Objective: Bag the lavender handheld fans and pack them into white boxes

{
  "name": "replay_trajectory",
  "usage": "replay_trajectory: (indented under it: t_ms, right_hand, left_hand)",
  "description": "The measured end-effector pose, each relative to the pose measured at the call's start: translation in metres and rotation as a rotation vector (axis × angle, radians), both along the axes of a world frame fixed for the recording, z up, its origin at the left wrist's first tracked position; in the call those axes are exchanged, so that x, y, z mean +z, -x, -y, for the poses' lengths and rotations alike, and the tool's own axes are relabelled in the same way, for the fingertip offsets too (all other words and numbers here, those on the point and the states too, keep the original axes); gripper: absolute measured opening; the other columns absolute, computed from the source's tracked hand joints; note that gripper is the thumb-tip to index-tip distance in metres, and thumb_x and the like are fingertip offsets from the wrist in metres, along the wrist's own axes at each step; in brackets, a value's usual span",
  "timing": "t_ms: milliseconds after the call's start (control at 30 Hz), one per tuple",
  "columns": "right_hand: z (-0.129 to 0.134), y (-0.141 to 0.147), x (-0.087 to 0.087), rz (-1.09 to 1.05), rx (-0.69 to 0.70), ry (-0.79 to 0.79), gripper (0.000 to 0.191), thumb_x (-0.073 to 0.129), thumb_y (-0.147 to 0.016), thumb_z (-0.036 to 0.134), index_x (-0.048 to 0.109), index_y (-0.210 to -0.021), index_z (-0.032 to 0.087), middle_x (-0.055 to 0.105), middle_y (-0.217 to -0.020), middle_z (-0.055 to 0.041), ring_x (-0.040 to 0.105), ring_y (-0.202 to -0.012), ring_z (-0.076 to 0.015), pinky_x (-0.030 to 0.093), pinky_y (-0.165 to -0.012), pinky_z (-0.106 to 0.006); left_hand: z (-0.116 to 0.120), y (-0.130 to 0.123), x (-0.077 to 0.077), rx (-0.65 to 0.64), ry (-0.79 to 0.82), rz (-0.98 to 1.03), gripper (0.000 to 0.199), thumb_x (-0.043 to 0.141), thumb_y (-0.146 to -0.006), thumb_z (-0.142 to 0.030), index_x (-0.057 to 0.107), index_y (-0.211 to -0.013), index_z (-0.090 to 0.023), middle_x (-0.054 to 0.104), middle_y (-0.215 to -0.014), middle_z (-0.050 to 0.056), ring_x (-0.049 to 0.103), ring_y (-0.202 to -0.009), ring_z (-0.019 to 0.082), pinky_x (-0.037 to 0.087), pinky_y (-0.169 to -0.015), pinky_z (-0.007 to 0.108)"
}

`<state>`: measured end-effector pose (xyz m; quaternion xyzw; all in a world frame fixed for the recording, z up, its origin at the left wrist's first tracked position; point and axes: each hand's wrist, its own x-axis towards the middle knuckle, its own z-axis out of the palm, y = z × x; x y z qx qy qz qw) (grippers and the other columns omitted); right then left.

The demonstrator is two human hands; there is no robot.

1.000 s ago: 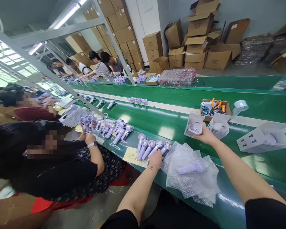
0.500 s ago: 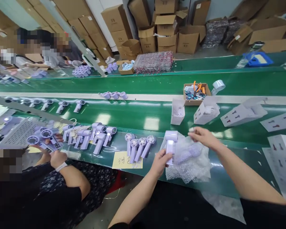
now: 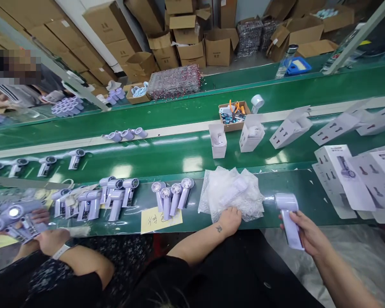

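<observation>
the lilac handheld fan (image 3: pixel 291 233) has passed from left hand (image 3: pixel 230 220) to right hand (image 3: pixel 308 234), fingers clamped round its handle by the near edge of the bench (image 3: pixel 272 182) — freeing the left for the bubble-wrap bags (image 3: pixel 211 194). whether those fingers pinch film i cannot tell; a lilac shape (image 3: pixel 235 190) among the bags is blurred.

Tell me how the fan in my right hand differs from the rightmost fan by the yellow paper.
The held fan is in your right hand, while the rightmost row fan lies on the green table. The held fan shows the smooth side of its head; the row fan shows its slotted round face. The held fan is right of the bubble wrap, the row fan left of it. Both are lavender.
</observation>
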<state>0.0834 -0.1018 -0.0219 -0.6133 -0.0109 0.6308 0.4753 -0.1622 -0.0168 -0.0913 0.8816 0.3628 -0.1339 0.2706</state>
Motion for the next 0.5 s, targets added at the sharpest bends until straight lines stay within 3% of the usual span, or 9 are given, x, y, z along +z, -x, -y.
replay_trajectory:
  t_ms: [67,167,267,400,500]
  right_hand:
    - [0.016,0.007,0.000,-0.089,0.079,-0.006,0.039,0.076,-0.069,0.029,0.058,-0.103,0.025,0.069,-0.083,-0.0023,0.067,-0.070,-0.0191,0.056,-0.060,-0.028]
    - [0.022,0.023,-0.003,-0.256,0.241,-0.022,0.039,0.074,-0.071,0.026,0.056,-0.106,0.024,0.066,-0.084,-0.0015,0.066,-0.076,-0.0194,0.056,-0.061,-0.029]
    - [0.013,0.028,-0.010,-0.321,0.329,-0.015,0.037,0.073,-0.071,0.026,0.056,-0.104,0.023,0.064,-0.081,-0.0007,0.065,-0.075,-0.0181,0.054,-0.058,-0.028]
    - [-0.002,0.014,-0.020,-0.299,0.364,0.001,0.029,0.072,-0.072,0.027,0.055,-0.096,0.023,0.063,-0.080,-0.0006,0.064,-0.076,-0.0162,0.054,-0.062,-0.027]
    - [-0.011,0.006,-0.019,-0.347,0.486,-0.008,0.035,0.073,-0.070,0.027,0.054,-0.099,0.024,0.063,-0.082,0.0001,0.065,-0.077,-0.0170,0.054,-0.060,-0.027]
  left_hand:
    - [-0.001,-0.002,0.001,0.035,0.011,-0.025,0.020,0.046,-0.085,-0.016,0.057,-0.100,-0.011,0.059,-0.099,0.013,0.056,-0.096,0.025,0.046,-0.081,0.035]
    - [0.002,-0.004,0.007,0.131,-0.013,-0.059,0.023,0.042,-0.088,-0.024,0.056,-0.102,-0.013,0.060,-0.097,0.011,0.057,-0.093,0.023,0.047,-0.079,0.034]
    - [0.008,-0.012,0.009,0.230,-0.036,-0.062,0.034,0.049,-0.085,-0.038,0.054,-0.109,-0.014,0.056,-0.108,0.012,0.053,-0.102,0.027,0.048,-0.079,0.036]
    - [0.011,-0.017,0.005,0.305,0.029,-0.043,0.024,0.047,-0.085,-0.023,0.059,-0.104,-0.014,0.059,-0.106,0.013,0.054,-0.102,0.026,0.047,-0.080,0.036]
    - [0.010,-0.008,0.014,0.485,0.057,0.024,0.025,0.041,-0.088,-0.022,0.063,-0.101,-0.017,0.064,-0.100,0.009,0.058,-0.096,0.022,0.046,-0.084,0.034]
